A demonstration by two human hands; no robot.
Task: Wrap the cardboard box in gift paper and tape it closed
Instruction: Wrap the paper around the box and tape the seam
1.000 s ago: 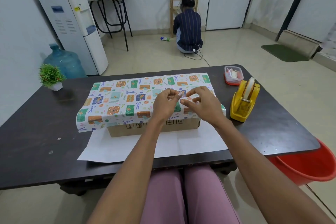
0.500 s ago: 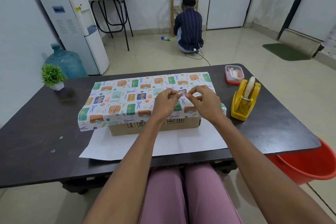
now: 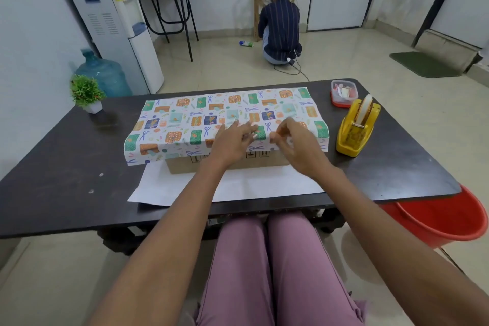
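Observation:
The cardboard box [image 3: 182, 167] lies in the middle of the dark table [image 3: 66, 167]. Patterned gift paper [image 3: 198, 119] is draped over its top and overhangs the front, while the white underside of the sheet [image 3: 251, 188] lies flat towards me. My left hand [image 3: 232, 137] rests on the paper over the box's front edge with its fingers spread. Just beside it, my right hand [image 3: 293, 143] has its fingers curled in a pinch at the paper's edge. It seems to hold a small piece of clear tape, but this is blurred.
A yellow tape dispenser [image 3: 357, 130] stands right of the box, with a red-lidded plastic container [image 3: 343, 94] behind it. A small potted plant [image 3: 87, 92] sits at the far left corner. A red bucket [image 3: 449, 219] is on the floor by the right edge. A person [image 3: 280, 26] crouches by the far wall.
Both hands were pinching a small tape piece together above the box. My left hand has now let go and spread flat on the paper, and my right hand has dropped towards the paper's front edge.

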